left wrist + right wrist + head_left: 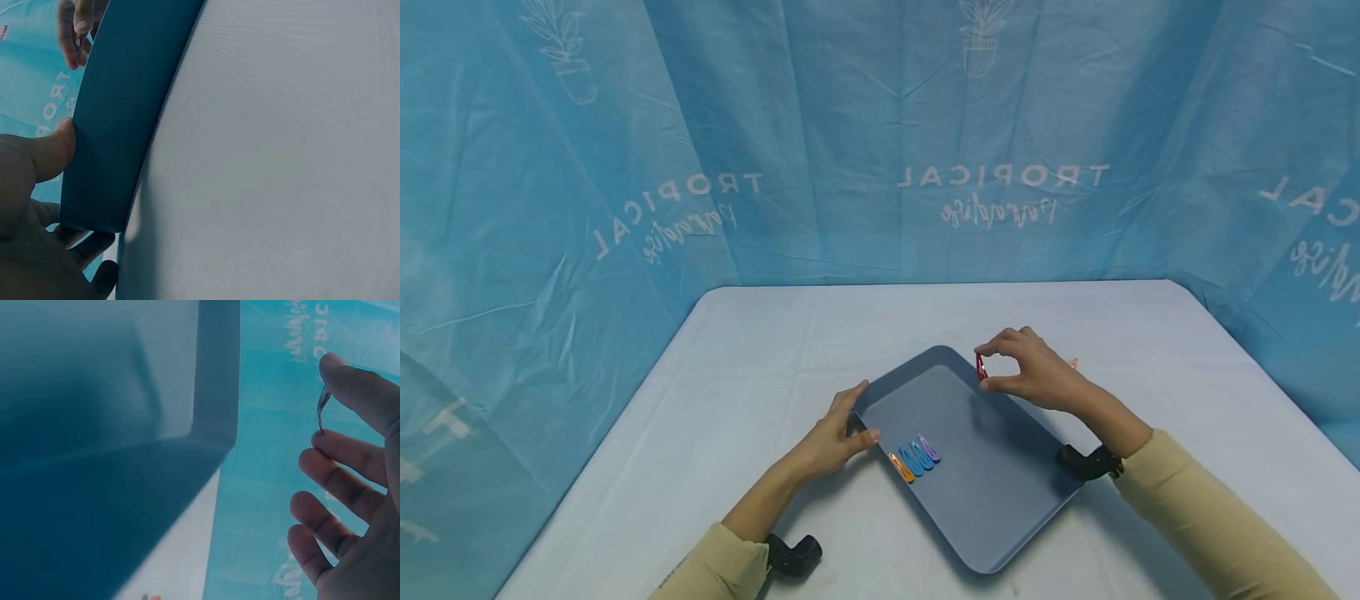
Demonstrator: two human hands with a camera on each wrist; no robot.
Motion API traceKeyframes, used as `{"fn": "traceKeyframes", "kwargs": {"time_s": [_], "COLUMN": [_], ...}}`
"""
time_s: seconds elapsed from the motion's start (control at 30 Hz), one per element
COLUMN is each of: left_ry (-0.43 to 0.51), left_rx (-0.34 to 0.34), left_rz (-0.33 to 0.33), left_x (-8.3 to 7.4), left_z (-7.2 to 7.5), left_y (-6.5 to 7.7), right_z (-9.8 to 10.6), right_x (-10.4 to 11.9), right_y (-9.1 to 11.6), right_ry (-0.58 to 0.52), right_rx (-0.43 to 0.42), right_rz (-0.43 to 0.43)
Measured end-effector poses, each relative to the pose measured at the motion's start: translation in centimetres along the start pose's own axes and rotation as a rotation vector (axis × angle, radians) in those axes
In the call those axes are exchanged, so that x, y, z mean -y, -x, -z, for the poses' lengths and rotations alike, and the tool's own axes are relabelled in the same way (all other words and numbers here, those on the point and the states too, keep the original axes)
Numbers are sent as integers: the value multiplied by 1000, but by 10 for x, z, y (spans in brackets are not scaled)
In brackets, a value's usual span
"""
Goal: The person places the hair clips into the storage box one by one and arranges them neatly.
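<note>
A blue-grey rectangular tray (992,550) lies at an angle on the table. My left hand (831,437) holds its left corner, the thumb at the rim and the fingers round the outside. In the left wrist view, the tray's side wall (125,125) stands beside the thumb. My right hand (1033,371) pinches a red snap hair clip (981,367) between thumb and index finger, above the tray's far edge. Inside the tray, near its left wall, an orange clip (901,468), two blue clips (915,457) and a purple clip (928,448) lie in a row.
A small orange-pink item (1072,363) shows on the white table (760,358), mostly hidden behind my right hand. Blue printed cloth (850,125) hangs round the back and sides of the table.
</note>
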State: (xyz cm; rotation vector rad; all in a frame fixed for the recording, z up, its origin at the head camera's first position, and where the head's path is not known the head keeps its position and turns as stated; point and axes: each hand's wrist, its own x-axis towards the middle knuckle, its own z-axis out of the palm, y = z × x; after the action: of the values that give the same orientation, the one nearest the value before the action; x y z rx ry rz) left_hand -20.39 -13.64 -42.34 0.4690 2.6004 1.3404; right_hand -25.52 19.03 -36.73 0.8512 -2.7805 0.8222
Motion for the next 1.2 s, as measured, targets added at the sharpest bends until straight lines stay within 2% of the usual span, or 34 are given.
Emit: {"fn": "traceKeyframes", "kwargs": {"time_s": [0.33,0.67,1.2], "left_ry": [-3,-3,3], "left_rx": [-2,3,9], "left_rz": [2,-2,4], "left_x": [0,0,-1], "left_z": [0,0,1], "left_y": [0,0,1], "right_z": [-14,-27,-48], "right_x": [10,20,27], "right_y": [-3,-5,-7], "right_ry": [4,-66,-1], "right_rx": [60,166,290], "right_rz": [62,119,174]}}
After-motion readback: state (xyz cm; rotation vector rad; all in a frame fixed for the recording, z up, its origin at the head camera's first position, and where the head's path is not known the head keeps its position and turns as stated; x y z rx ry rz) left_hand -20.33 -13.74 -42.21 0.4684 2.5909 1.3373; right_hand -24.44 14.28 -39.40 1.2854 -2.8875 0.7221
